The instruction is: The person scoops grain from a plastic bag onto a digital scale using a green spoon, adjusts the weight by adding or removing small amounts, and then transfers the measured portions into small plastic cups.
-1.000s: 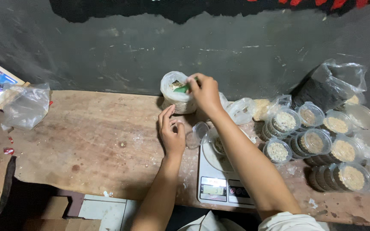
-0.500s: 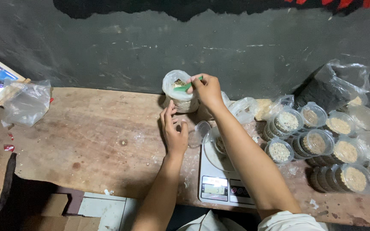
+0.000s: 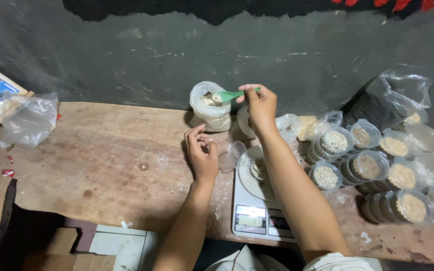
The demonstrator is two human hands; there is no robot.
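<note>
Fingers of the right hand (image 3: 260, 104) pinch the handle of a green spoon (image 3: 233, 95), its bowl at the mouth of an open clear bag (image 3: 209, 107) of pale grain standing at the back of the wooden bench (image 3: 101, 160). Left hand (image 3: 202, 153) rests half-curled beside a small clear cup (image 3: 228, 155), apparently touching it. Step judged: scooping grain for weighing. A second cup (image 3: 257, 169) sits on the digital scale (image 3: 259, 208); next, a level carry over it. Filled lidded cups (image 3: 372, 168) stack to the right.
</note>
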